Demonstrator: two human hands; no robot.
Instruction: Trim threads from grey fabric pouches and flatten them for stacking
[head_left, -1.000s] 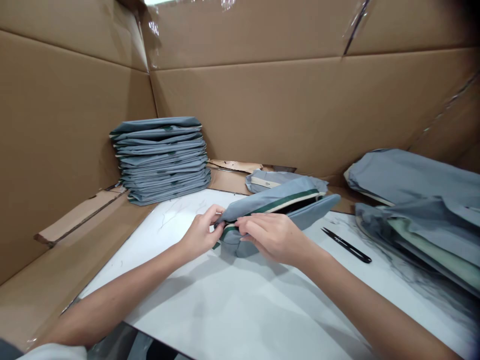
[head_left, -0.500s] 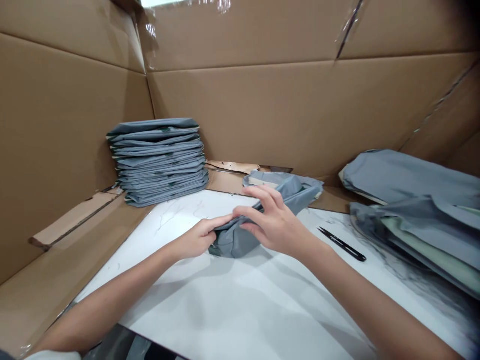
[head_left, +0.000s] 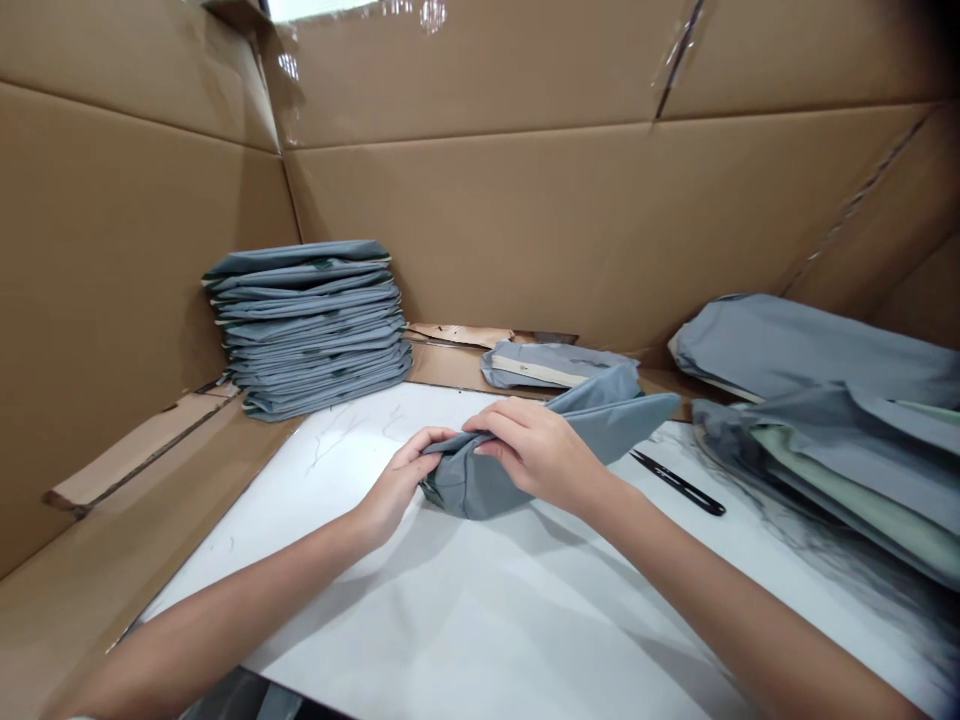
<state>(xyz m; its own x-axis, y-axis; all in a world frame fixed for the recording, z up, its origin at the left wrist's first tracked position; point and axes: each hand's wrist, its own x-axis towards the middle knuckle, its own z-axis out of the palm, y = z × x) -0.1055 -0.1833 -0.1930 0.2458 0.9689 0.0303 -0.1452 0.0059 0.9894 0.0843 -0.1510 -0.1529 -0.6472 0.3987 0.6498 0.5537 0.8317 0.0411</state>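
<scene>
A blue-grey fabric piece [head_left: 480, 488], sewn like a pouch, is held just over the white tabletop [head_left: 420, 620]. My left hand [head_left: 401, 485] pinches its left end along the upper edge. Close beside it, my right hand [head_left: 536, 450] grips the same edge between thumb and fingers. The far part of the fabric spreads to the right behind my right hand in two flaps. A dark green patch shows at its lower left corner. My fingers hide part of the edge.
At the back left stands a tall stack of folded blue-grey pieces [head_left: 311, 335]. Another piece with a cream strip [head_left: 525, 370] lies behind my hands. Black thread snips [head_left: 679, 483] rest on the right, near a loose fabric pile [head_left: 840, 450]. Cardboard walls [head_left: 465, 220] enclose the table.
The fingers of my right hand have come down and closed on the fabric edge. The fabric's far flaps have spread to the right, away from the piece behind.
</scene>
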